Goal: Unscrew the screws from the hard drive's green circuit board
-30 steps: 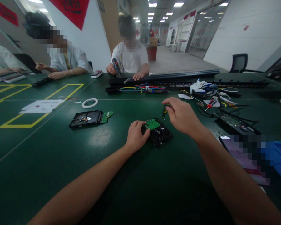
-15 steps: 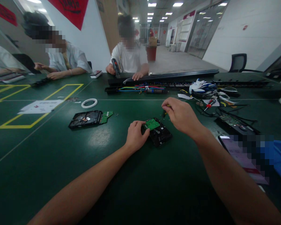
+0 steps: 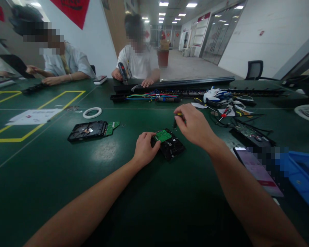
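Observation:
A black hard drive with a green circuit board lies on the table in front of me. My left hand grips its left side, thumb and fingers at the board's edge. Above the drive's far right corner, my right hand closes around the handle of a screwdriver. The screwdriver points down, nearly upright, with its tip at or just above the right edge of the board; whether it touches a screw is too small to tell.
A second hard drive lies left, near a white ring. To the right are gloves, a red screwdriver, cables, another drive, a phone and a blue bin. Across the table a person holds a power drill.
The view has swung slightly to the right. My right hand has brought the screwdriver more upright over the drive. My left hand keeps its grip.

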`<action>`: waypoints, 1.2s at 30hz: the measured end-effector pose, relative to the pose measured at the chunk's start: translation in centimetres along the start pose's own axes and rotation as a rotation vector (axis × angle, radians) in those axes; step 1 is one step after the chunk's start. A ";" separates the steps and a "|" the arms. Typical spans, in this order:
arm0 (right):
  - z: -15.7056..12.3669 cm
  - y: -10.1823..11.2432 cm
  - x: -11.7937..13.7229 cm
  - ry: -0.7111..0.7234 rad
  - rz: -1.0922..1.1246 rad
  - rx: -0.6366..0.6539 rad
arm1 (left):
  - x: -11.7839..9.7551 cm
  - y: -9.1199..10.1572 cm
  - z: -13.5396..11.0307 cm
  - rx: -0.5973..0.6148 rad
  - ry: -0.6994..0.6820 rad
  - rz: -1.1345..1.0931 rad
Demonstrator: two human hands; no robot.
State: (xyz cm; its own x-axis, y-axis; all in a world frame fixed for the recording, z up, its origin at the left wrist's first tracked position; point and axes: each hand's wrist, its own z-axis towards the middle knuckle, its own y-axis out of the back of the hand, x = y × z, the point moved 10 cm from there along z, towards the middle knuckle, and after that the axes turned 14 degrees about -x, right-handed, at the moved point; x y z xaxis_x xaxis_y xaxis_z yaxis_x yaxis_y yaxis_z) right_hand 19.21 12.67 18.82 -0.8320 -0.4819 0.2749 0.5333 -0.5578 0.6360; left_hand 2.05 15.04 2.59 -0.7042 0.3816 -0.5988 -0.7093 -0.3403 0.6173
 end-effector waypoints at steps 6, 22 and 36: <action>-0.1 -0.2 0.0 0.024 0.025 0.008 | 0.1 0.0 0.1 -0.006 -0.020 0.005; -0.1 0.1 -0.9 -0.030 -0.041 -0.049 | 0.0 0.0 0.1 0.001 0.001 -0.004; -0.1 0.2 -0.8 -0.009 -0.055 -0.042 | -0.1 0.1 0.1 0.004 0.001 0.000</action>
State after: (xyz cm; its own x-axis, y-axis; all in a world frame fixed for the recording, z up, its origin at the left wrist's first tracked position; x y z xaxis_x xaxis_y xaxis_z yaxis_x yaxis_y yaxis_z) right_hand 20.00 12.84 18.68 -0.8612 -0.4439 0.2475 0.4929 -0.6107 0.6198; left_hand 2.08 15.01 2.77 -0.7041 0.3807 -0.5995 -0.7093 -0.3367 0.6193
